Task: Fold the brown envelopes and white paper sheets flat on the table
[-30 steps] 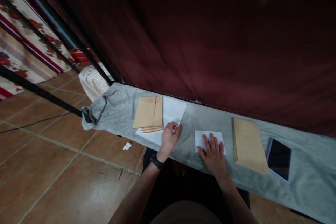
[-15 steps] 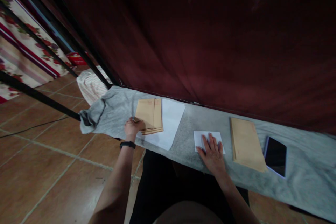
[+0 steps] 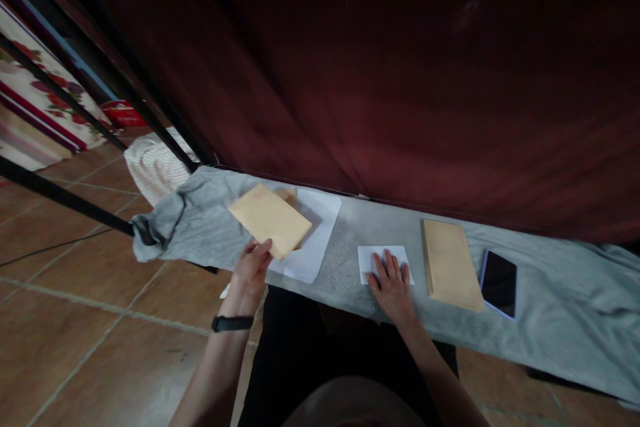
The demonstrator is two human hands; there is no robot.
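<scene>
My left hand grips the near corner of a tan envelope and holds it lifted and tilted above the left pile, of which only a tan corner shows. That pile lies on a white sheet of paper. My right hand lies flat, fingers stretched out, on a small folded white paper near the table's front edge. A black band is on my left wrist.
A grey cloth covers the narrow table. A second stack of tan envelopes lies right of my right hand, a dark phone beyond it. A dark red curtain hangs behind. Black metal bars and tiled floor are at left.
My left hand went from the white sheet to the left envelope pile, took the top envelope and lifted it clear. My right hand stayed flat on the folded paper.
</scene>
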